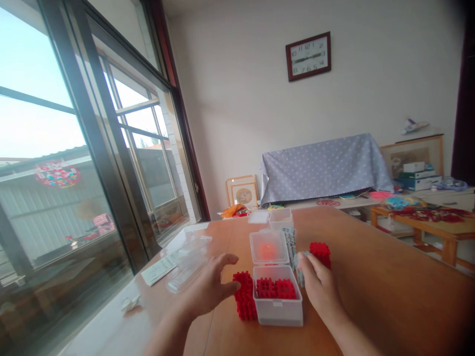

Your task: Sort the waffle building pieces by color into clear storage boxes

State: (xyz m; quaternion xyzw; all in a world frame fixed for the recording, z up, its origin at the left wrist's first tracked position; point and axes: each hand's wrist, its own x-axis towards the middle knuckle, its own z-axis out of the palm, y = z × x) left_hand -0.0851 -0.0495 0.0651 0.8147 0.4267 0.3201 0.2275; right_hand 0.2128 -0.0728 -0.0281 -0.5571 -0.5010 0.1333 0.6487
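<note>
Beside one box [280,314] with two red blocks [266,288], right hand [321,283] on grey piece [300,277].

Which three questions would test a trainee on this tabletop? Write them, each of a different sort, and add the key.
1. What colour are the blocks inside the open box nearest the person?
a) blue
b) red
c) yellow

2. True or false: the left hand is clenched in a fist.

3. Fill in the missing colour: the right hand holds a ____ piece beside that box.

Key: 1 b; 2 false; 3 grey.
</note>
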